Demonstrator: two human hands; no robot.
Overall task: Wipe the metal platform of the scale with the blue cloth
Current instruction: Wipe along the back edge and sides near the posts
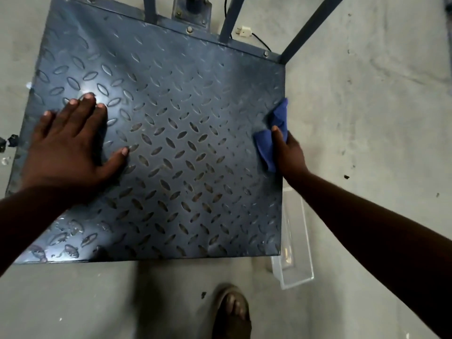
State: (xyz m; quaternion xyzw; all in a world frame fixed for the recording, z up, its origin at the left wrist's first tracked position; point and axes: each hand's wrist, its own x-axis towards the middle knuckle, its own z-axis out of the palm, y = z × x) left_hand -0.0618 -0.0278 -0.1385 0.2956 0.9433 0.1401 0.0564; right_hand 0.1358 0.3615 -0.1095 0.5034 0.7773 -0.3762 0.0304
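Observation:
The scale's metal platform (pixel 171 123) is a dark blue-grey plate with raised diamond tread, lying on the floor and filling the middle of the head view. My left hand (pixel 71 145) rests flat on its left side, fingers spread, holding nothing. My right hand (pixel 289 152) grips the bunched blue cloth (pixel 272 135) at the platform's right edge. The cloth touches the plate there, and part of it pokes up past my fingers. Scuffed, worn patches show at the platform's front left corner.
Blue metal uprights (pixel 310 25) and a bolted post base (pixel 192 8) rise at the platform's far edge. A plug on a black cord (pixel 244 31) lies behind it. A clear plastic box (pixel 296 245) sits by the front right corner. My sandalled foot (pixel 232 311) stands on the concrete floor.

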